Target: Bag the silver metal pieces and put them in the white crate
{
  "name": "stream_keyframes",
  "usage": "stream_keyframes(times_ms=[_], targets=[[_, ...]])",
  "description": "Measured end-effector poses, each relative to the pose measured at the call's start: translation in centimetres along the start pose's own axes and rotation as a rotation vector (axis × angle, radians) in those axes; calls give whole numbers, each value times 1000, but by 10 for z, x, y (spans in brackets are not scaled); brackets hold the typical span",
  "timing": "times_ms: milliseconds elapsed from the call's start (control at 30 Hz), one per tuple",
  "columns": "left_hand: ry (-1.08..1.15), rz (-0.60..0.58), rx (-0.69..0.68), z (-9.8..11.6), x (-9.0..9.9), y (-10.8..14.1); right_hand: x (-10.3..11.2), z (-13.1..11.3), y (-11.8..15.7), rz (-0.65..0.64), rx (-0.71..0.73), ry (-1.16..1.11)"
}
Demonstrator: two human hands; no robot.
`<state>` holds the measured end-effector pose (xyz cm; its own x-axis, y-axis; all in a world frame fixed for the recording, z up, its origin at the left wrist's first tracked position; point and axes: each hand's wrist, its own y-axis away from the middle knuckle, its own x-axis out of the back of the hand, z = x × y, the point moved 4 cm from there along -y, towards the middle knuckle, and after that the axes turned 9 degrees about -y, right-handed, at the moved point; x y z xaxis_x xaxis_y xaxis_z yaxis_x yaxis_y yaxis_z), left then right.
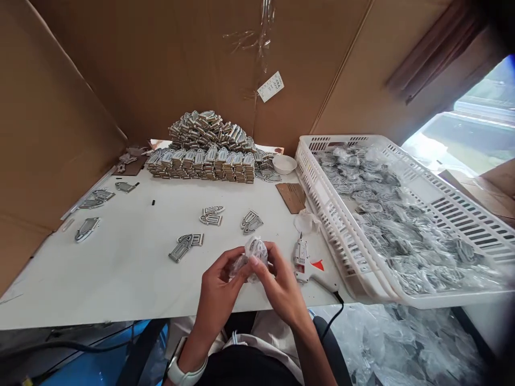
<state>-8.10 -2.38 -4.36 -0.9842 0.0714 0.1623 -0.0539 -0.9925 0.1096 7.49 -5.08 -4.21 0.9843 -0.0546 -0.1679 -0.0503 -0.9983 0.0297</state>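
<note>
Between both hands, at the table's front edge, is a small clear plastic bag (256, 250) with a grey metal piece showing inside. My left hand (222, 284) closes on the bag's left side, and a white watch is on that wrist. On the bag's right side, my right hand (281, 283) presses with its thumb, its fingers behind the plastic. Just beyond the hands lie small groups of metal pieces (251, 221), with another group (185, 246) to the left. A white glue gun (302, 260) with a red trigger lies right of my right hand.
Stacked metal pieces (201, 161) stand at the back, beside a white bowl (284, 164). A large white basket (322, 209) of bagged pieces fills the right side. Cardboard walls (181, 64) enclose the table. A black cable (335, 317) hangs over the front edge.
</note>
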Motion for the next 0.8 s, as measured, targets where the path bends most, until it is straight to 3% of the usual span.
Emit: stream_keyframes(times_ms=[100,267,333,533,800], targets=[[-87,23,-67,3,9,-1,-4,0,6,-44,-31,-43],[-91,-191,-115,16,11,8,-8,12,3,-68,-152,-157],[-92,-205,-82,20,15,10,-11,22,0,-88,-196,-276],[-202,0,-67,29,44,6,-15,43,-7,-6,-170,-550],[-240,156,-51,28,68,7,-21,45,-10,16,-214,-686]])
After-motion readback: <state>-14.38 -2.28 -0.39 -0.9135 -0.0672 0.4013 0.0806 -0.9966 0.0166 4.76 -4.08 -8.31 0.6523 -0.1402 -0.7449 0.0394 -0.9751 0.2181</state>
